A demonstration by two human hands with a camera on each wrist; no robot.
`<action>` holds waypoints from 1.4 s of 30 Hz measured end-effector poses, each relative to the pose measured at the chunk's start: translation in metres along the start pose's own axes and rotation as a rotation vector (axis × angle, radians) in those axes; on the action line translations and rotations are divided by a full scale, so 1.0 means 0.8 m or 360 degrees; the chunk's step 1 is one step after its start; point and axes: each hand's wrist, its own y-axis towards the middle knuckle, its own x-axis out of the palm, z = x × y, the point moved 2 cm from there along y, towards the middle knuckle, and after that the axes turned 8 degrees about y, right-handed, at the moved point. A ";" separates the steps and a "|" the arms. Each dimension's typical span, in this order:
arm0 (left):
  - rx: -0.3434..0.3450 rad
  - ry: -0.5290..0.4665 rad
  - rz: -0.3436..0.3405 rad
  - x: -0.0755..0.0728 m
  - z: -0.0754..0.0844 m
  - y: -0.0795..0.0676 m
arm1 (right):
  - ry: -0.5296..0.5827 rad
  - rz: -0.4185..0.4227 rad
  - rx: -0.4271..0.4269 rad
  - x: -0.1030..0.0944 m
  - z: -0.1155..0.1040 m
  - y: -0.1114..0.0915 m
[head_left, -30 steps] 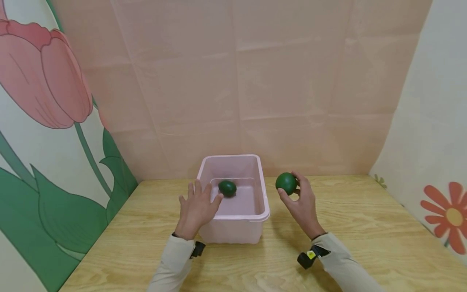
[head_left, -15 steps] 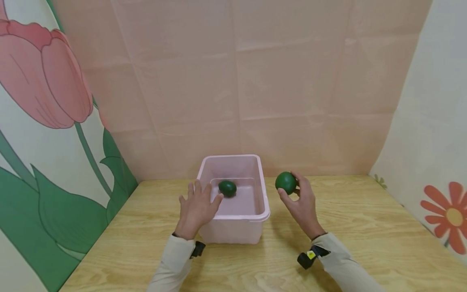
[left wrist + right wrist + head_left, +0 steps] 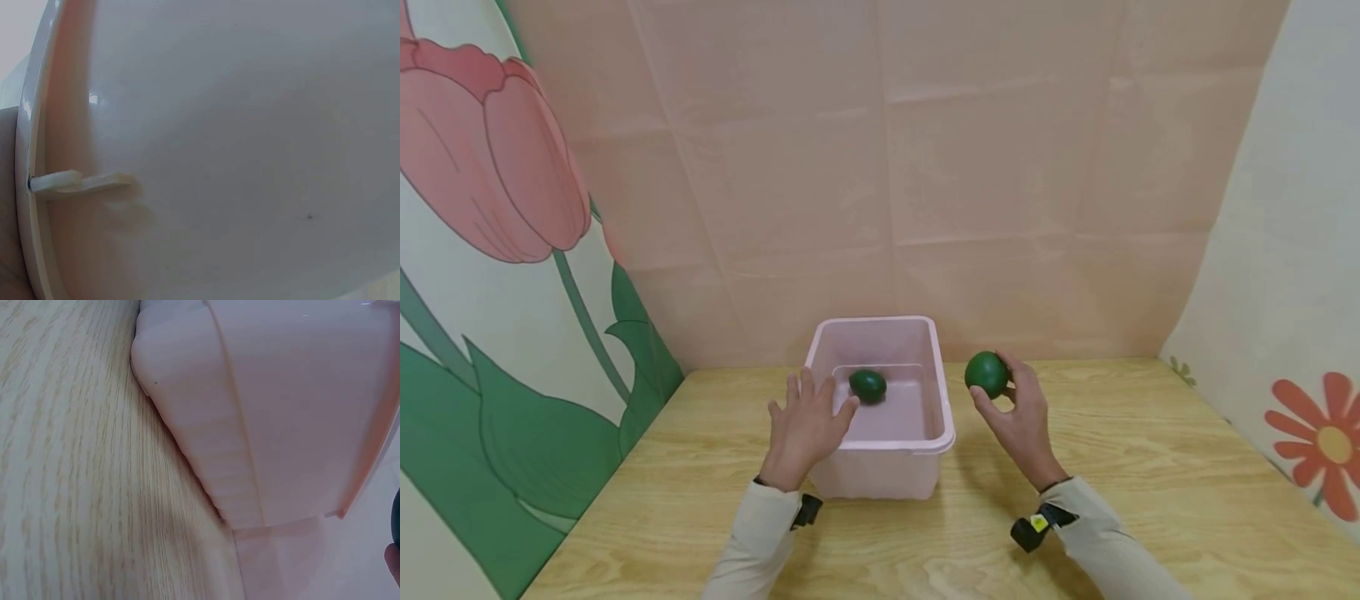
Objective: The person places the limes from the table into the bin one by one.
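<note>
My right hand (image 3: 1024,423) pinches a smooth, dark green round fruit (image 3: 986,375) between thumb and fingers, held up to the right of a pale pink plastic bin (image 3: 876,473). In the right wrist view, just a sliver of this fruit (image 3: 397,519) and a fingertip show at the right edge. A second dark green fruit (image 3: 868,387), oval and avocado-like, lies on the bin's floor. My left hand (image 3: 805,429) has its fingers straight and spread at the bin's left rim. The bin's outer wall (image 3: 237,125) fills most of the left wrist view.
The bin stands on a light wood-grain table (image 3: 1112,450), close to a draped peach cloth (image 3: 1000,183) at the back. A tulip-print panel (image 3: 497,158) rises on the left, and a white panel with a red flower (image 3: 1332,447) on the right.
The round fruit has shifted very slightly to the left in my right hand. My left hand, the bin and the fruit inside stay as they were.
</note>
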 end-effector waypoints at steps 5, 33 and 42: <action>0.0005 0.0000 0.0010 0.000 0.000 0.000 | -0.0006 0.0000 -0.0012 0.000 -0.001 0.000; -0.0004 -0.0019 0.0016 0.000 0.001 -0.001 | 0.0045 0.0004 -0.0001 0.001 -0.005 0.000; -0.0010 -0.0039 0.0004 0.000 0.002 -0.001 | 0.0035 -0.0019 -0.0012 0.001 -0.006 0.000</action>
